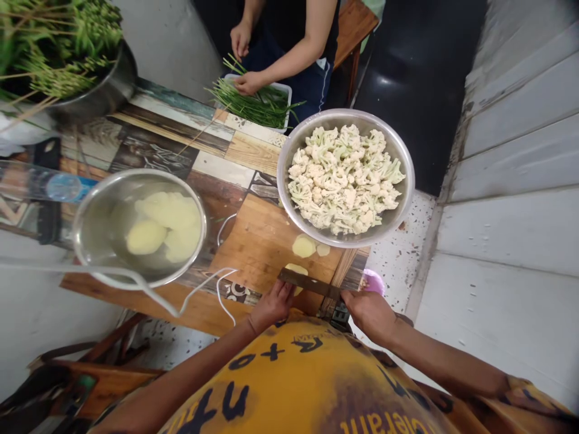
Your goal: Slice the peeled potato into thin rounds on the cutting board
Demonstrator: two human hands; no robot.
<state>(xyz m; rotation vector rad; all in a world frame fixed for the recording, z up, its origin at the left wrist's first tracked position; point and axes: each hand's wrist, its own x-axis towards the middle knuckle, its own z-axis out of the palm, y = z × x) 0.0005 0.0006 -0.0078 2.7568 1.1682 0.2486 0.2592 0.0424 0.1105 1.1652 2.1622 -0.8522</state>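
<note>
Evidently for control, the right hand [371,314] wraps its fingers round the knife [312,284]; the potato [296,269] lies on the board [260,241] just beyond the left hand's [274,302] bent fingers, their hold unclear.

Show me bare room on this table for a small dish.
Free: the tabletop between the potato bowl and the cauliflower bowl; the cutting board between the white cord and the potato slices. Crowded: the board's right part, with slices, knife and left hand; the table's left end, with plastic bottle and greens pot.
</note>
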